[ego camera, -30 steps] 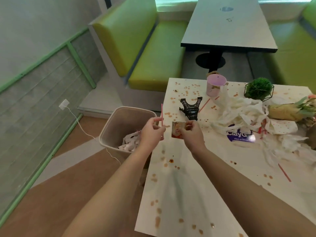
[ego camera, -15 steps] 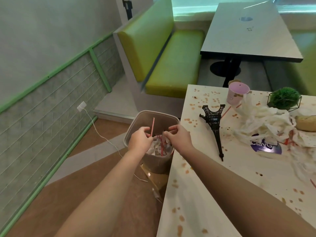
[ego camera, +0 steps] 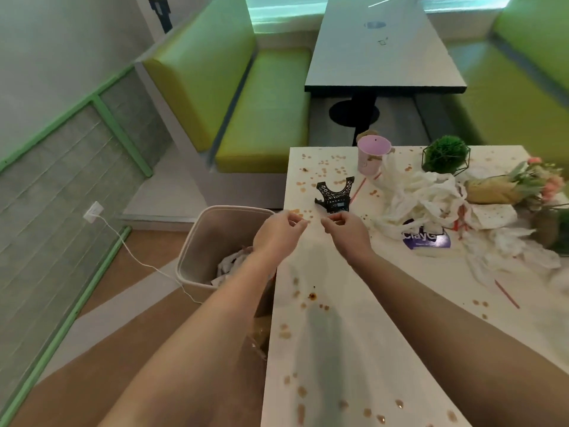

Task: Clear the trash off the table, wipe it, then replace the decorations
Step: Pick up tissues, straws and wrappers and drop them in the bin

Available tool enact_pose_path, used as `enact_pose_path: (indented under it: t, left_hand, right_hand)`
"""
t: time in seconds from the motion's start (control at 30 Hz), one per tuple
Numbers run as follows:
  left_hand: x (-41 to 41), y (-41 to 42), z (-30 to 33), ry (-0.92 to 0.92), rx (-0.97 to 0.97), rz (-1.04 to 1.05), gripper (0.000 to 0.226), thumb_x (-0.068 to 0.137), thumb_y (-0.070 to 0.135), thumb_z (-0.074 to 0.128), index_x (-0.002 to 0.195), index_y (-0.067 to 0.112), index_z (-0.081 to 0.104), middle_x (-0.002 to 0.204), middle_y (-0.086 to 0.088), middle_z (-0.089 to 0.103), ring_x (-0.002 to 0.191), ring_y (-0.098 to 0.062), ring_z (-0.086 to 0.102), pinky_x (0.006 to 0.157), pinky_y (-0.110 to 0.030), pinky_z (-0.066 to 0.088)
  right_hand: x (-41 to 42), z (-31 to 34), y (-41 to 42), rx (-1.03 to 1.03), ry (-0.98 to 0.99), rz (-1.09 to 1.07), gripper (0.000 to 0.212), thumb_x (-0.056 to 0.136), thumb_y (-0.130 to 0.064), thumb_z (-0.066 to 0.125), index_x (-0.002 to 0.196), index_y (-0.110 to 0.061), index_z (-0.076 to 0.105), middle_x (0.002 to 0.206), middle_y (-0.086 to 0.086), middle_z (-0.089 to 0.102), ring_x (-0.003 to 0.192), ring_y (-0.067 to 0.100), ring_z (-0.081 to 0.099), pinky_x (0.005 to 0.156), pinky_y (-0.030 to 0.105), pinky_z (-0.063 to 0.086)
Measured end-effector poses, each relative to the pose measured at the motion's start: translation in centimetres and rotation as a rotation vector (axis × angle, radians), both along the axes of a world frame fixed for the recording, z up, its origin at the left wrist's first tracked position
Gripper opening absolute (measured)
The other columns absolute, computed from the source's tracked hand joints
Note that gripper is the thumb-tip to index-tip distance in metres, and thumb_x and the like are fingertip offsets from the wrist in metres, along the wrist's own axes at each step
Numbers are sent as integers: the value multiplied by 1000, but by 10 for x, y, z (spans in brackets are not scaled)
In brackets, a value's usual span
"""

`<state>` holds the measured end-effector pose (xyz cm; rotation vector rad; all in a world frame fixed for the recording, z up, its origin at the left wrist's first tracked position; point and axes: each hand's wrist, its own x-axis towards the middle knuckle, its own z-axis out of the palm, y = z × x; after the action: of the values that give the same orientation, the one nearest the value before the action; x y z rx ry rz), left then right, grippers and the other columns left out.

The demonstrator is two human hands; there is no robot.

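Note:
The white table (ego camera: 363, 349) is spattered with brown stains. My left hand (ego camera: 277, 232) and my right hand (ego camera: 346, 234) hover side by side over its left edge, fingers loosely curled, holding nothing. Just beyond them lies a toppled black Eiffel Tower model (ego camera: 334, 195). A heap of crumpled white napkins and plastic (ego camera: 421, 195) with a purple label (ego camera: 426, 240) sits to the right. A red straw (ego camera: 506, 293) lies further right. The beige bin (ego camera: 197, 245) stands on the floor left of the table, trash inside.
A pink cup (ego camera: 372, 154), a green ball plant in a wire frame (ego camera: 446, 155) and a flower bouquet (ego camera: 517, 186) sit along the table's far side. Green benches (ego camera: 261, 118) and a grey table (ego camera: 378, 50) lie beyond. A white cable (ego camera: 138, 257) runs across the floor.
Both hands held a straw and a small packet, carried them over the bin and let them go. They have now come back above the table edge, holding nothing.

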<state>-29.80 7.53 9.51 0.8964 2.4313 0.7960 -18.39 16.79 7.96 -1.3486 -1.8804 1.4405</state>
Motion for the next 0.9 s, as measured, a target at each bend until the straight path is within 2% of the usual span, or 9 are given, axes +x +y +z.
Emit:
enact_pose_path:
  t: [0.13,0.27,0.33,0.4,0.53,0.63,0.77,0.83,0.9]
  left_hand:
    - [29,37,-7,-43,-7,-101,22,95,45,55,104,27,63,100,9,65,92,-14,62,76,-31,49]
    - [54,62,-21,-91,-19,-119,23,96,45,54,108,29,64,103,11,64,92,-11,60,76,-30,49]
    - [66,77,-29,-119,-42,-132,23,97,43,53,111,28,63,101,12,61,91,-9,57,73,-28,47]
    - [76,89,-39,-148,-42,-138,23,97,42,54,111,27,63,105,10,63,93,-10,58,78,-30,50]
    - [94,110,-57,-230,-32,-125,20,96,38,56,110,27,65,104,9,65,91,-9,61,85,-32,52]
    - [100,117,-68,-300,-17,-111,17,96,36,56,109,28,65,94,14,63,79,1,59,80,-28,51]
    - [109,127,-83,-347,4,-55,9,96,35,56,101,34,64,96,16,63,92,-6,61,81,-29,52]
    - [113,130,-88,-373,14,-32,8,95,34,57,96,38,63,100,13,65,93,-9,64,79,-30,54]
    - [116,132,-91,-398,20,-7,9,94,34,57,93,40,63,100,12,65,90,-10,64,70,-28,54]
  right_hand:
    - [38,-13,32,6,-44,-73,14,92,-29,60,91,-16,66,89,0,68,75,14,59,63,28,47]
    - [70,-28,59,12,-110,-96,19,95,-33,59,94,-15,64,88,-1,67,80,16,61,59,27,41]
    - [86,-33,75,33,-149,-105,20,95,-35,59,98,-16,64,92,0,67,85,18,61,65,29,43]
    - [99,-39,90,53,-197,-92,21,95,-34,59,100,-15,65,93,0,67,84,17,61,70,32,48]
    - [114,-51,119,99,-334,5,23,96,-34,58,109,-17,67,87,-6,64,76,16,63,70,37,54]
    - [116,-60,133,167,-474,126,31,97,-35,55,125,-22,61,92,-6,64,70,17,65,63,36,56]
    - [116,-73,154,276,-575,274,45,96,-36,54,141,-29,46,118,0,63,98,24,64,74,44,57]
    - [115,-80,160,260,-602,298,45,96,-34,52,140,-27,46,118,1,63,102,25,63,76,45,57]
    - [115,-86,164,235,-639,304,36,96,-31,48,130,-22,55,113,0,66,97,25,64,76,43,56]
